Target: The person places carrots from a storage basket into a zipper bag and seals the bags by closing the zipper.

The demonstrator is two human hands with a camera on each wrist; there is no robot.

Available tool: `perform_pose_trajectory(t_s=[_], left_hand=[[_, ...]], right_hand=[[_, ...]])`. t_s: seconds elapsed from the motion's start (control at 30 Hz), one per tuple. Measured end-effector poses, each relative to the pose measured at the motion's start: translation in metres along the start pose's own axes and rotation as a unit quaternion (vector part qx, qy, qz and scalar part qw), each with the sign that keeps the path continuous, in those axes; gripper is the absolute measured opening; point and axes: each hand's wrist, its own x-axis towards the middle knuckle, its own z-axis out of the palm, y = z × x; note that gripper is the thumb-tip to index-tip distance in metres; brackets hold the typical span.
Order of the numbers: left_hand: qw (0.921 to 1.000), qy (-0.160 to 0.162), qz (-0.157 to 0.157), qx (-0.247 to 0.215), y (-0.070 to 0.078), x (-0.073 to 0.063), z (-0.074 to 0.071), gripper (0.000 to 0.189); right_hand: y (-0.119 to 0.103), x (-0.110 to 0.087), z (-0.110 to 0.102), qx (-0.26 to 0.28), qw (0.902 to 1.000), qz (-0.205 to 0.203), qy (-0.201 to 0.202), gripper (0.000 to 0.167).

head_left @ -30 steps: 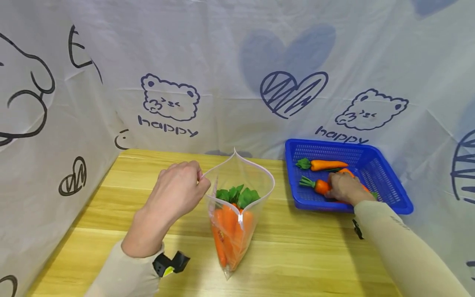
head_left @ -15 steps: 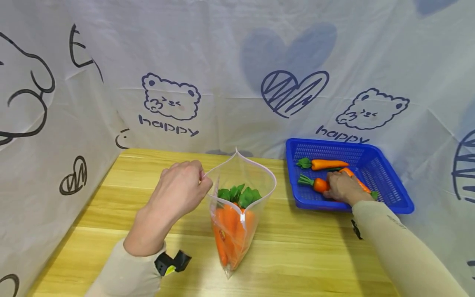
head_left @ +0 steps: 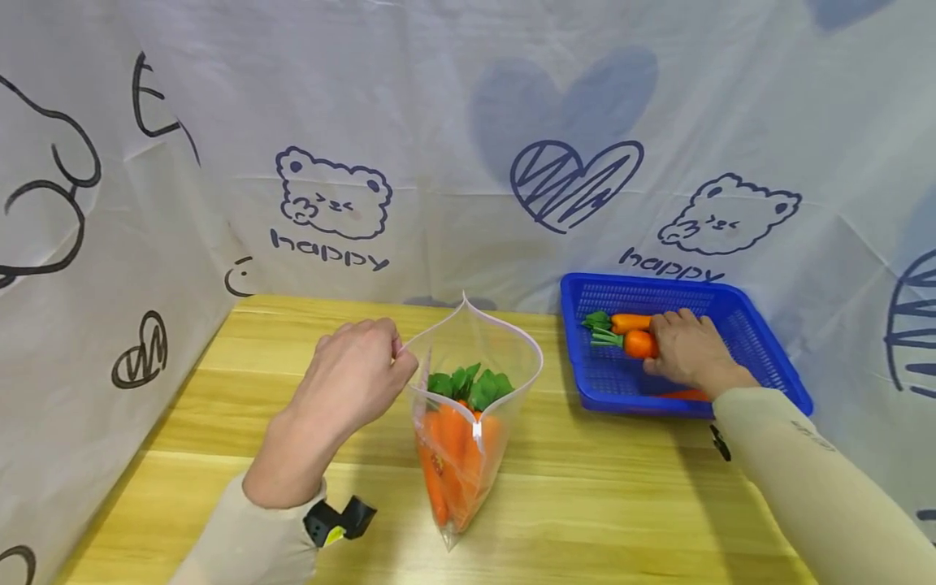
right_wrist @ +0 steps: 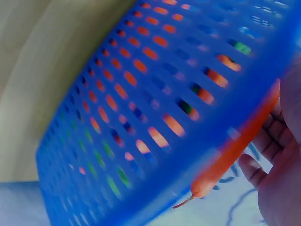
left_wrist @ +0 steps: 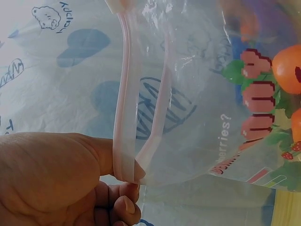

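The left hand pinches the rim of a clear bag, thumb and fingers clamped on the film; the bag stands on the tabletop, its mouth spread wide. Several bagged carrots with leafy tops are inside, and a white slider sits on the near rim. The right hand is in the blue basket, fingers curled round a carrot whose stems point left. Partly covered, a second carrot lies just behind it. A printed cloth hangs behind the tabletop.
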Motion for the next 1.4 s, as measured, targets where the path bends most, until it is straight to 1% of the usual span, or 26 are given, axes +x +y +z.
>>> perform_pose_trajectory(t_s=[0.13,0.33,0.43,0.53,0.67,0.77,0.87,0.93,1.03,1.17,1.27,1.4], left_hand=[[1.0,0.001,-0.002,0.0,-0.001,-0.001,0.001,0.012],[1.0,0.006,0.0,0.0,-0.001,-0.002,0.001,0.012],[1.0,0.007,0.002,-0.001,0.0,-0.002,0.0,0.012],[1.0,0.008,0.004,-0.002,0.0,-0.002,0.0,0.012],[1.0,0.007,0.006,-0.004,0.001,-0.002,0.0,0.012],[1.0,0.006,0.006,-0.004,0.002,-0.001,0.0,0.012],[1.0,0.003,0.006,-0.006,0.003,-0.001,0.0,0.012],[1.0,0.002,0.007,-0.007,0.005,-0.001,0.0,0.012],[0.9999,0.002,0.008,-0.007,0.006,-0.001,0.0,0.013],[0.9999,0.003,0.008,-0.008,0.008,-0.002,0.0,0.012],[0.9999,0.003,0.008,-0.012,0.01,-0.001,0.001,0.012],[0.9998,0.005,0.011,-0.013,0.013,0.0,0.002,0.012]], right_hand=[[-0.007,-0.006,-0.016,-0.007,0.999,-0.031,0.033,0.052],[-0.027,-0.019,-0.044,-0.027,0.9935,-0.089,0.066,0.052],[-0.035,-0.026,-0.058,-0.037,0.9903,-0.108,0.078,0.051],[-0.041,-0.032,-0.071,-0.043,0.9886,-0.115,0.087,0.047],[-0.046,-0.041,-0.086,-0.038,0.9876,-0.115,0.101,0.044],[-0.051,-0.047,-0.095,-0.031,0.9849,-0.124,0.117,0.043],[-0.059,-0.054,-0.105,-0.014,0.9829,-0.128,0.132,0.042],[-0.068,-0.058,-0.114,0.005,0.9831,-0.123,0.135,0.039],[-0.085,-0.066,-0.133,0.037,0.9858,-0.107,0.124,0.036],[-0.109,-0.074,-0.162,0.073,0.9898,-0.083,0.09,0.032],[-0.128,-0.078,-0.183,0.097,0.9916,-0.069,0.051,0.03],[-0.155,-0.079,-0.206,0.128,0.9898,-0.062,-0.01,0.027]])
